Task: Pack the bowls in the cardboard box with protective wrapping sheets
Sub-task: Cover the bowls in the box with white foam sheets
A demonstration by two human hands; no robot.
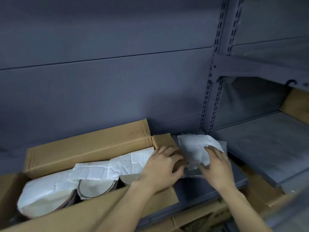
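An open cardboard box [87, 148] lies on a grey shelf at the lower left. Inside it are bowls [95, 187] standing on edge, partly covered by crumpled white wrapping sheets [117, 166]. To the right of the box lies a small stack of white wrapping sheets [192, 146] on a clear bubble-wrap piece [192, 174]. My left hand [160, 166] rests over the box's right end flap, fingers curled at the stack's left edge. My right hand [215, 166] lies flat on the stack, fingers spread on the top sheet.
The grey metal shelf [209, 186] has a perforated upright [212, 91] behind the stack. Another shelf bay [267, 144] lies to the right, with a cardboard box [297, 104] at its far right. More cardboard [200, 216] sits below the shelf edge.
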